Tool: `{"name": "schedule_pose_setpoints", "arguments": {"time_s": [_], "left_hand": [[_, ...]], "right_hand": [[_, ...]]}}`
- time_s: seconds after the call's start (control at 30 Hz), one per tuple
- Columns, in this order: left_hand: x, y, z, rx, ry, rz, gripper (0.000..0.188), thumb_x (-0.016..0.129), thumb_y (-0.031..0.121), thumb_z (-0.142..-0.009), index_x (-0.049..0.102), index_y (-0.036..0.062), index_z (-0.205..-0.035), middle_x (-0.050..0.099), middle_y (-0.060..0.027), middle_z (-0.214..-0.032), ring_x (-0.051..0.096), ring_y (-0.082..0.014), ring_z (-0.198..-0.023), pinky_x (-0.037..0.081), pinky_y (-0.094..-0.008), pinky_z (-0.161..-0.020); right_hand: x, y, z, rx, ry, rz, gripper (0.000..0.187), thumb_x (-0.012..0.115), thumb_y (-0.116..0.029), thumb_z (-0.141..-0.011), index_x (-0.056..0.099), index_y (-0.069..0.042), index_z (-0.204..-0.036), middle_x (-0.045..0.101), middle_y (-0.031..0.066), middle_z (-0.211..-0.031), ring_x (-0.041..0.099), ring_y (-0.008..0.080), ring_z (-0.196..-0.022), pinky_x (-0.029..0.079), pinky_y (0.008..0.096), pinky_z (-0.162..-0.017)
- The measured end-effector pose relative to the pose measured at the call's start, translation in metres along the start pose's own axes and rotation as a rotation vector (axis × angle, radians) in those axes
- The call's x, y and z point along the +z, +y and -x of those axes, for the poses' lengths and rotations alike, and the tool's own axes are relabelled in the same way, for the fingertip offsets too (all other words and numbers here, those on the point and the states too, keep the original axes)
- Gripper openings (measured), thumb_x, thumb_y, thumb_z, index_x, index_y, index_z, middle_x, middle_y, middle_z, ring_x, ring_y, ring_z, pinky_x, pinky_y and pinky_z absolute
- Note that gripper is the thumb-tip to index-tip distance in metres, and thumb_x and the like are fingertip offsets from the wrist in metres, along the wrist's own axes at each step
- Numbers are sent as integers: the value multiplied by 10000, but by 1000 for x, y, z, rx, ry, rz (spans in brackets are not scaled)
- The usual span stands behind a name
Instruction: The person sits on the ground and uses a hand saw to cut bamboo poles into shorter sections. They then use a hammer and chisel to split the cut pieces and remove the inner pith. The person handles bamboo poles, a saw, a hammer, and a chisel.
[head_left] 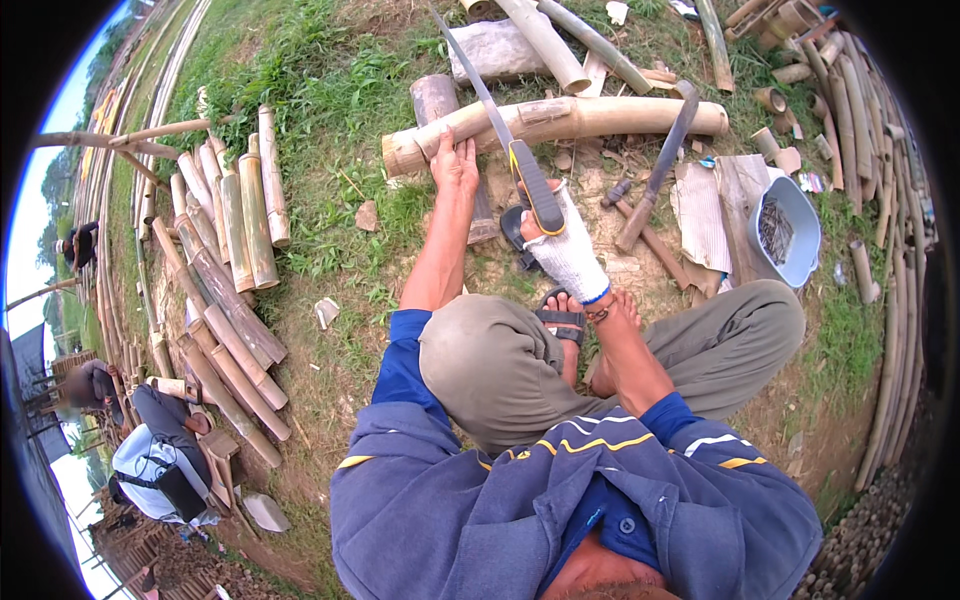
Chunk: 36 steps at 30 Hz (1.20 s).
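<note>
My right hand (562,245), in a white knitted glove with bare fingertips, grips the black-and-yellow handle of a handsaw (476,76). The long blade points away and crosses over a bamboo pole (620,117) near its left end; whether the teeth touch it I cannot tell. My bare left hand (454,165) is closed on the pole's near side, left of the blade, thumb on top. Under the pole lies a short thick log (434,97). Beside the right hand, a large dark-bladed knife (664,160) leans against the pole's near side.
A hammer (652,240), cardboard (700,215) and a blue tub of nails (790,235) lie to the right. Cut bamboo pieces (225,220) are spread at left. A stone block (497,50) and more bamboo lie beyond. Another person (165,470) sits at lower left.
</note>
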<state>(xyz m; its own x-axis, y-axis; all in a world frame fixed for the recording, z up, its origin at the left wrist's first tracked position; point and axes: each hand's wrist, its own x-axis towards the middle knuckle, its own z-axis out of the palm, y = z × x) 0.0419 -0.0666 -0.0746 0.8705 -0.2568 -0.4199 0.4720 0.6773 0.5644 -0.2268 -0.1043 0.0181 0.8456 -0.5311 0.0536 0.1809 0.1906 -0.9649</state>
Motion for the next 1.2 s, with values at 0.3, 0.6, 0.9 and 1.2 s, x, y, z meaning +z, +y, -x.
{"name": "schedule_pose_setpoints", "arguments": {"time_s": [0.3,0.6,0.9,1.2], "left_hand": [[-6,33,44,183,345,-584,745,864,180,-934,441,-32,-1509,616,-124,-1175,652,-253,-992,598,-461,-957],[56,73,-6,761,-599,-2462,840,899,609,-789,586,19,-1299,680,-218,-1221,694,-411,-1185,538,-537,-1045],[64,75,-12,633,-902,-2495,725,985,328,-734,497,59,-1198,739,-218,-1205,715,-409,-1163,584,-495,-964],[70,72,-29,520,-902,-2526,759,993,387,-702,530,53,-1202,737,-220,-1259,695,-409,-1223,565,-484,-1031]], "right_hand": [[-7,18,-1,-3,-39,179,568,736,-43,-940,485,-25,-1449,617,26,-1053,606,96,-940,545,270,-853],[1,-14,-4,33,-55,164,539,726,-45,-921,513,-40,-1416,631,41,-1058,610,123,-943,546,301,-878],[-13,-35,3,46,-71,279,502,708,-64,-912,516,-54,-1375,611,48,-1014,603,139,-915,541,310,-863],[6,-24,-30,59,-71,175,503,705,-19,-924,499,-55,-1381,592,15,-1031,576,99,-907,528,279,-841]]}}
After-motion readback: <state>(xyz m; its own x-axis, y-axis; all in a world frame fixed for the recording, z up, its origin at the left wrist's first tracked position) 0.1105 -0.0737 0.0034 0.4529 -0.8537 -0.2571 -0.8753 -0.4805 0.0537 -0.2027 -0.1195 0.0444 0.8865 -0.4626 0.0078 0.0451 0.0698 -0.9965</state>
